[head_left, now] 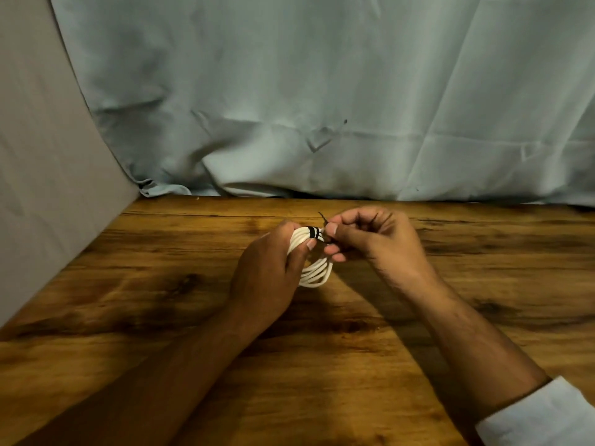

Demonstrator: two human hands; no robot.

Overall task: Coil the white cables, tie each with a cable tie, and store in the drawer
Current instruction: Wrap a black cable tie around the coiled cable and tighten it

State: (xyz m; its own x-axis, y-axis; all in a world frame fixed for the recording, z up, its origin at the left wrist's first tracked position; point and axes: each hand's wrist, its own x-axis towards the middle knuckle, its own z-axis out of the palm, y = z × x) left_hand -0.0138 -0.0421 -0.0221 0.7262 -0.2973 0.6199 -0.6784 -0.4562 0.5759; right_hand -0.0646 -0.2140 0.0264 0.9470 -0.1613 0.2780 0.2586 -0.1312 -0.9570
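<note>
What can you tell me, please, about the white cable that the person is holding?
The white cable is a thin, smooth cord wound into a small coil of several loops. At the top the loops are bunched under a black cable tie wrapped round them in a few turns; lower down they fan apart. The left hand grips the coil, thumb across the loops; the right hand pinches the tie's loose ends beside it. It is held over the wooden table.
</note>
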